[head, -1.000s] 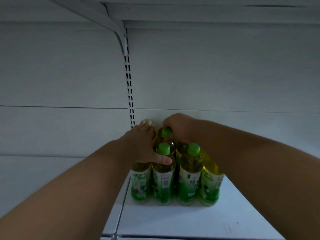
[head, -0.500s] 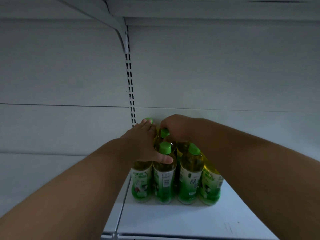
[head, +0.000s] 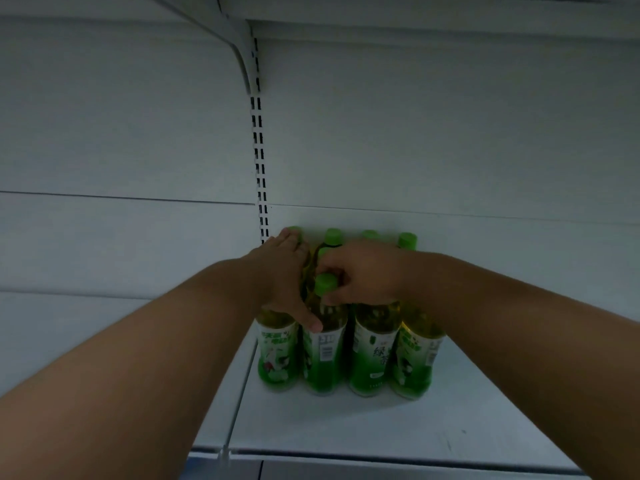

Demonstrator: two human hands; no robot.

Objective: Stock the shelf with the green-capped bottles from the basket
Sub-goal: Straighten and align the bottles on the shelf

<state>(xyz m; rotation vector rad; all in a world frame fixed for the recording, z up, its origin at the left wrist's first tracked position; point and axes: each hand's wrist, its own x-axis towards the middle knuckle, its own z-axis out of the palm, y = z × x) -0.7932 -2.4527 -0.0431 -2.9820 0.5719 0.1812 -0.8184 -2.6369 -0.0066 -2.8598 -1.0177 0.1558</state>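
Both hands reach into a cluster of green-capped bottles [head: 346, 341] standing upright at the back of a white shelf [head: 398, 431], close against the back wall [head: 415, 133]. The right hand [head: 363, 275] has its fingers curled round the neck of the front bottle [head: 323, 344], pinching it just below the green cap [head: 325, 284]. The left hand [head: 280, 275] lies flat-fingered along the left side of that same bottle, its thumb pressed on the shoulder just above the label, its fingertips reaching a cap in the back row. Left of the grip stands another front bottle, partly under the left palm; right of it, two more stand side by side beneath the right wrist. Behind the grip, caps of the back row show above the knuckles. A slotted upright [head: 259, 161] runs up the wall just behind the left hand, with a bracket [head: 239, 53] at its top.
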